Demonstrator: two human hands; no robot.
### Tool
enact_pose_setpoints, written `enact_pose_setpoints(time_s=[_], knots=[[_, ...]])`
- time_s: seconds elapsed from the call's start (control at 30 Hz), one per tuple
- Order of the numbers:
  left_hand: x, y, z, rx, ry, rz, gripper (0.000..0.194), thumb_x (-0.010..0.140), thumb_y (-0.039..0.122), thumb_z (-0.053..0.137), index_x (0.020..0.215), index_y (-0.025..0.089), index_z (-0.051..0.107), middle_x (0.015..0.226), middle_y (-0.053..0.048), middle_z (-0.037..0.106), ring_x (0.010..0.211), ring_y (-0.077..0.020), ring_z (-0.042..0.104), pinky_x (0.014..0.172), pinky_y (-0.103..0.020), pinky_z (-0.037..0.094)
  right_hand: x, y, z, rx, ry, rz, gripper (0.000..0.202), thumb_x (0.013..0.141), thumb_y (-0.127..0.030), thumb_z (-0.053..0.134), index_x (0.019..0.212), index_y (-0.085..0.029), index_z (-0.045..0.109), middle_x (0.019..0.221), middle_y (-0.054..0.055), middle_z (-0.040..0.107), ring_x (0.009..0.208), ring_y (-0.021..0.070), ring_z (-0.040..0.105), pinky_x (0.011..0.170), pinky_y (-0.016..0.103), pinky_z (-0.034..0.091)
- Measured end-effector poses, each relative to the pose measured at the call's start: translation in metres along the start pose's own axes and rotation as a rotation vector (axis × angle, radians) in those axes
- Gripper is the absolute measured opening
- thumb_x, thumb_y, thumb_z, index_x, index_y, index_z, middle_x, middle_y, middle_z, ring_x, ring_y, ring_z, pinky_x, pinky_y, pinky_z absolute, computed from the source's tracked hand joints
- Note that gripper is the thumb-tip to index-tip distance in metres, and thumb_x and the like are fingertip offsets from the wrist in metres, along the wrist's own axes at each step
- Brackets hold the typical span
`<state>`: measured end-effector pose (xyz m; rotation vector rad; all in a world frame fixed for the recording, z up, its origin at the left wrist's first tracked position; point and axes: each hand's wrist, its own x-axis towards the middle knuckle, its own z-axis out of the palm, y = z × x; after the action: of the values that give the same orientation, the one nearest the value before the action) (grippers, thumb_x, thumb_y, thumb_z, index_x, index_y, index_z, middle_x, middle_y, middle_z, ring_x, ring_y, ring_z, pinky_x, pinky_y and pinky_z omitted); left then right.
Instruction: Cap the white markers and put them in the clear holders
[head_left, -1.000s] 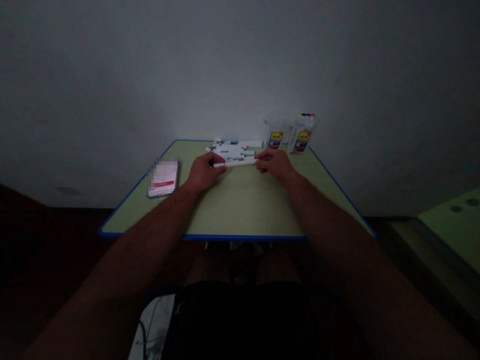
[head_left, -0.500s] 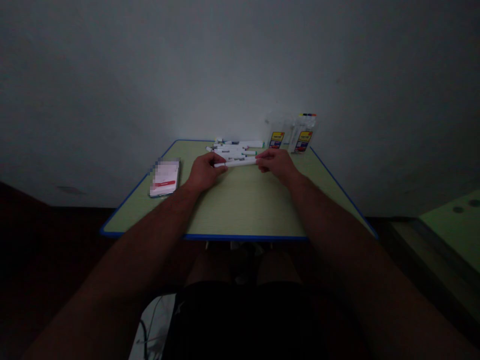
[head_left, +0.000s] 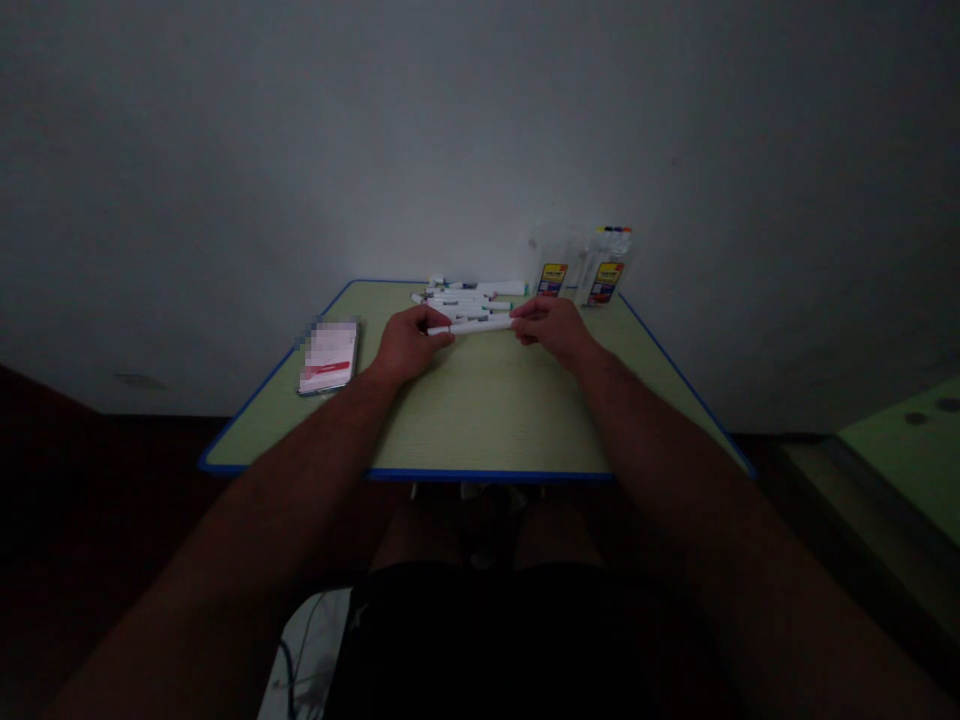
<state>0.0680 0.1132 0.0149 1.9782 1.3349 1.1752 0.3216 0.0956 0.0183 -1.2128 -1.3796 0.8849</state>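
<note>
Head cam, and it's pretty dim in there, but you can make out both hands over the far half of a pale green bench (head_left: 495, 410) with blue edging. Left hand (head_left: 411, 343) has its thumb and fingers pinched on one end of a white marker (head_left: 481, 327), and the right hand (head_left: 553, 328) is pinched on the other end, so they're spaced apart with the marker stretched sideways between them, pretty much level. Can't tell if it's touching the bench or held just above it. Right behind it there's a loose pile of white markers (head_left: 466, 299), mostly lying sideways, a few with green ends. Past the right hand, two clear cases (head_left: 553, 278) with yellow-and-blue labels stand near the back right corner, and the one further right has markers (head_left: 614, 230) in it with yellow, dark and orange-red tops poking up. Over on the left side, well apart from the marker, a phone (head_left: 331, 354) lies screen up, partly pixelated, with a red bar showing. Plain grey wall (head_left: 480, 130) behind everything.
</note>
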Motion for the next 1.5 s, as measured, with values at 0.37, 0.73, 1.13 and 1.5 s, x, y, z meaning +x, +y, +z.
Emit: enact_pose_setpoints(time_s=[0.37, 0.73, 1.13, 1.5], knots=[[0.0000, 0.0017, 0.0001, -0.027, -0.004, -0.006, 0.019, 0.068, 0.017, 0.080, 0.085, 0.018, 0.073, 0.085, -0.004, 0.072, 0.077, -0.0178, 0.060, 0.076, -0.035, 0.048, -0.0002, 0.0003, 0.0000, -0.018, -0.001, -0.003, 0.018, 0.068, -0.019, 0.084, 0.078, -0.016, 0.069, 0.066, 0.002, 0.067, 0.057, 0.0121, 0.061, 0.055, 0.027, 0.056], [0.0007, -0.0015, 0.0014, -0.034, 0.007, 0.004, 0.019, 0.068, 0.017, 0.081, 0.085, 0.017, 0.074, 0.083, -0.003, 0.072, 0.074, -0.0167, 0.059, 0.074, -0.033, 0.047, 0.0013, 0.0010, 0.0004, -0.007, 0.007, 0.002, 0.012, 0.071, -0.014, 0.080, 0.078, -0.014, 0.070, 0.060, 0.000, 0.065, 0.051, 0.0097, 0.059, 0.050, 0.022, 0.052], [0.0013, -0.0028, 0.0022, -0.155, 0.037, -0.008, 0.019, 0.064, 0.014, 0.083, 0.081, 0.017, 0.074, 0.076, -0.001, 0.069, 0.069, -0.0153, 0.053, 0.069, -0.031, 0.043, -0.0010, -0.0009, 0.0000, -0.003, -0.002, 0.014, 0.017, 0.068, -0.014, 0.083, 0.078, -0.014, 0.070, 0.062, 0.000, 0.067, 0.054, 0.0094, 0.061, 0.052, 0.021, 0.055], [-0.0002, 0.0021, 0.0007, -0.249, 0.029, -0.044, 0.019, 0.065, 0.013, 0.085, 0.081, 0.017, 0.075, 0.067, 0.000, 0.062, 0.061, -0.0118, 0.048, 0.055, -0.027, 0.037, -0.0027, -0.0022, 0.0040, -0.117, -0.029, 0.069, 0.011, 0.076, -0.007, 0.076, 0.080, -0.014, 0.068, 0.059, 0.000, 0.066, 0.048, 0.0084, 0.058, 0.048, 0.019, 0.052]])
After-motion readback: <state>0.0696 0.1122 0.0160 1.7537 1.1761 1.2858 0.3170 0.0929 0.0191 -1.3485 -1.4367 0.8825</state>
